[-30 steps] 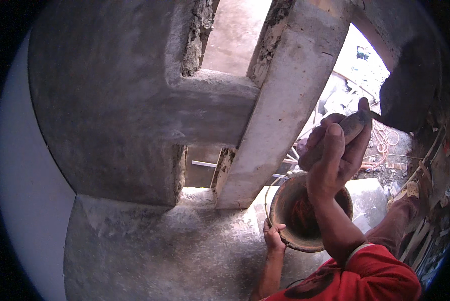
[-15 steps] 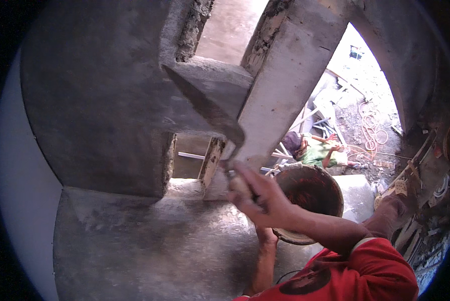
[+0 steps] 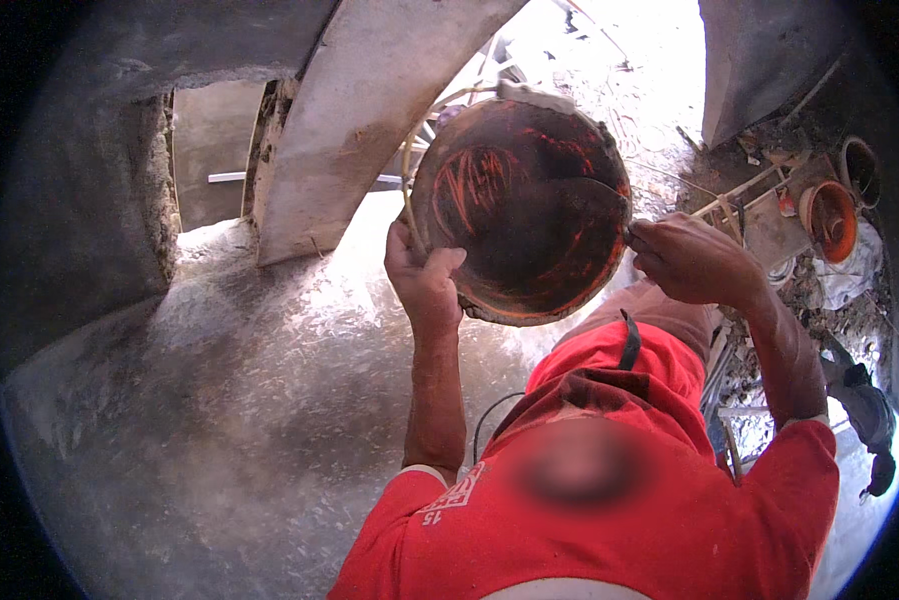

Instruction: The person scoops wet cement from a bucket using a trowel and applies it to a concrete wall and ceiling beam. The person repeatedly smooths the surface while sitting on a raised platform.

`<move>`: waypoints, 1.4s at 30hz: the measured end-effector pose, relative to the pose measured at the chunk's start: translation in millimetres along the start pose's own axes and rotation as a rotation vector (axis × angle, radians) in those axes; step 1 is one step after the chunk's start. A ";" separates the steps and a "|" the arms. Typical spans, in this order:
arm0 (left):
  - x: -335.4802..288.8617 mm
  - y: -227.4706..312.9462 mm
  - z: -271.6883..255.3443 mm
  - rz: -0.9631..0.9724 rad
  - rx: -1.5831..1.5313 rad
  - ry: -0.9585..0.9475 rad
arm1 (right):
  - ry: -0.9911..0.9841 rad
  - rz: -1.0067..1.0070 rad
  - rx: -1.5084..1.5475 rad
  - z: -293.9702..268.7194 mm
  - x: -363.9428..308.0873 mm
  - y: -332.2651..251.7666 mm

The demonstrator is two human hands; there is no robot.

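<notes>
Head view, from my remote seat: a wide, round bucket point(image 3: 514, 250), dark inside with scraped orange streaks, is held just off centre toward one o'clock, its mouth facing me. My left hand point(image 3: 427, 278) is clamped on its rim at eight o'clock, thumb lapped over, beside a thin, tan, curved handle point(image 3: 406, 180). My right hand point(image 3: 697, 258) is at the rim near three o'clock, fingers curled together; I can't tell whether they grip the rim or something reaching inside. As for progress, I'd judge the grey plastered wall point(image 3: 69, 280) at nine o'clock largely smoothed, while the rough, crumbly edge point(image 3: 157, 170) of the rectangular opening point(image 3: 219, 140) toward ten looks unfinished. Shadow hides how much material the bucket has left.
</notes>
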State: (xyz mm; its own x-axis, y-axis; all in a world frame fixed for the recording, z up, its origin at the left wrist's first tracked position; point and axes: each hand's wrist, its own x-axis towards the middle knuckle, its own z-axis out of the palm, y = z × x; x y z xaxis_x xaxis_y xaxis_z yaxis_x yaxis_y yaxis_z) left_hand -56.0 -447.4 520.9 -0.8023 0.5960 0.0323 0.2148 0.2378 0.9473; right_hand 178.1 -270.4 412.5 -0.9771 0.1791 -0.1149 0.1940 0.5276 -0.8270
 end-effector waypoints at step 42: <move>18.4 -53.8 10.3 -0.182 -0.120 0.072 | 0.357 -0.420 1.569 -38.4 4.0 -76.5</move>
State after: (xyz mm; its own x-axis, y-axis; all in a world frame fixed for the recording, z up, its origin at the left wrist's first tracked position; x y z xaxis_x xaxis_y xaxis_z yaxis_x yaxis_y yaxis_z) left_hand -76.6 -441.3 467.3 -0.8604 0.4943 -0.1241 -0.0015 0.2410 0.9705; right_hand 162.7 -278.2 496.4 -0.8242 0.5354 0.1846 -0.5470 -0.6681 -0.5044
